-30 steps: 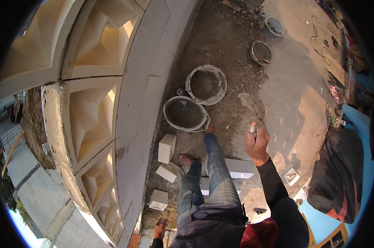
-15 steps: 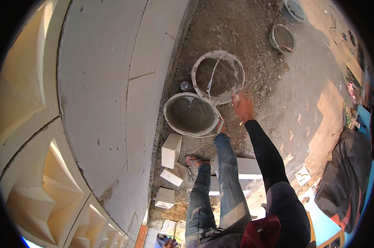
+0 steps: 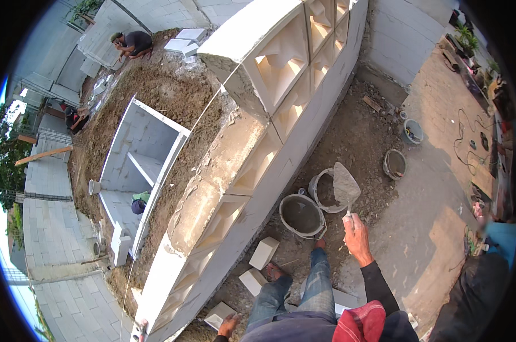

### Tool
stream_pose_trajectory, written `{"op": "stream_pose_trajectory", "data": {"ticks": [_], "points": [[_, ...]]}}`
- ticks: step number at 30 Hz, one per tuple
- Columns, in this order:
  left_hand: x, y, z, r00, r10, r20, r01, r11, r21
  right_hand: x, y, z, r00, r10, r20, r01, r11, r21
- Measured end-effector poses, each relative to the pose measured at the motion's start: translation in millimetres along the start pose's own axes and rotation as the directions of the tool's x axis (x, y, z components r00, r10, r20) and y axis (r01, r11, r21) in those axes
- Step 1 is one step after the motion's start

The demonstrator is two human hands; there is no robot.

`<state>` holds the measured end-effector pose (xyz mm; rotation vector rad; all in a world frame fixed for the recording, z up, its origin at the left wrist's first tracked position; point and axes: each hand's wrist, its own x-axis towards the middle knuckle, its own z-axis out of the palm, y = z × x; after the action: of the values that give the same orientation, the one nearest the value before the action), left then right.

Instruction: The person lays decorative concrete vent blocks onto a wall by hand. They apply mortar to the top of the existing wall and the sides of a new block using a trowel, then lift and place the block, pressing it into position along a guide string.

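Note:
My right hand (image 3: 357, 239) is wrapped around the handle of a trowel (image 3: 345, 186). Its broad blade is coated in grey mortar and hangs over the near side of a mortar bucket (image 3: 325, 188). A second bucket (image 3: 301, 216), filled with wet mortar, stands just left of it, close to my foot. Low in the view, my left hand (image 3: 229, 325) has its fingers apart beside a cream hollow block (image 3: 219, 313); whether it touches the block is unclear. Two more cream blocks (image 3: 263, 253) lie between my feet and the wall.
The wall of patterned cream blocks (image 3: 252, 165) runs diagonally on my left, its top rough with mortar, a string (image 3: 215, 100) stretched alongside. Beyond it are dug soil, a block-lined pit (image 3: 127, 154) and crouching people (image 3: 133, 45). Two smaller buckets (image 3: 394, 164) stand far right.
My view has swung left and up over the wall. My right hand has lifted from the bucket's rim, and the mortar-covered trowel now shows. My left hand has come further into view.

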<state>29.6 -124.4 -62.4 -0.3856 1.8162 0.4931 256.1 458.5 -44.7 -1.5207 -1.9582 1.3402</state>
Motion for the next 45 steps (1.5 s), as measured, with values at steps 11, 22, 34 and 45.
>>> {"op": "stream_pose_trajectory", "data": {"ticks": [11,22,34,45], "points": [[100.0,-97.1,-21.5,0.968,0.228,-0.109,-0.231,0.973,-0.018,-97.2,-334.1,13.8,0.718,-0.198,0.667,0.305,0.951,-0.046],[98.1,-195.9,29.3,0.952,0.279,-0.128,-0.305,0.907,-0.291,-68.1,-374.6,122.7,0.598,-0.093,0.796,0.279,0.955,-0.098],[64.6,-162.8,29.0,0.988,0.071,-0.138,-0.137,0.812,-0.568,78.2,-363.4,34.9,0.874,-0.088,0.478,0.182,0.971,-0.153],[123.0,-191.8,31.9,0.958,0.151,-0.242,-0.285,0.551,-0.784,105.1,-366.4,12.8,0.871,-0.291,0.396,0.454,0.785,-0.421]]}}
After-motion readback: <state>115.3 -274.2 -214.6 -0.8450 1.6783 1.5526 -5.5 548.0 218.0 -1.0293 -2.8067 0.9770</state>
